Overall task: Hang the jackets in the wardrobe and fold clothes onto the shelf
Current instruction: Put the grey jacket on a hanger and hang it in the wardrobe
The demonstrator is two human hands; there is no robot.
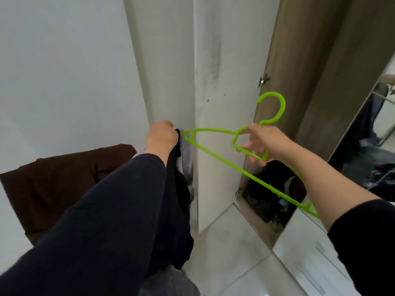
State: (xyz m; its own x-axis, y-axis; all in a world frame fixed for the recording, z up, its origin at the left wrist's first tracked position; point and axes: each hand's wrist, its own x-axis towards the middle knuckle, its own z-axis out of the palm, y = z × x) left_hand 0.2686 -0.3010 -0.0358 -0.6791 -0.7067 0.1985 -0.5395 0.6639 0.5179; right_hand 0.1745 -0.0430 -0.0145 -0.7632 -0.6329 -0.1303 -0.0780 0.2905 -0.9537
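My left hand [161, 136] grips the top of a dark jacket [178, 201] with a pale grey lining, which hangs down beside my left sleeve. My right hand [264, 144] holds a bright green plastic hanger [215, 153] by its neck, just below the hook. The hanger's left tip sits next to the jacket at my left hand. The hanger's right end runs under my right forearm. The wardrobe [299, 86] stands open straight ahead, its white door [222, 116] swung towards me.
A brown cloth [55, 184] lies on a surface at the left. Dark clothes [271, 195] are piled on the wardrobe floor. A mirrored door [367, 159] stands at the right. White drawers [310, 253] sit at the lower right, and pale floor tiles [226, 248] lie below.
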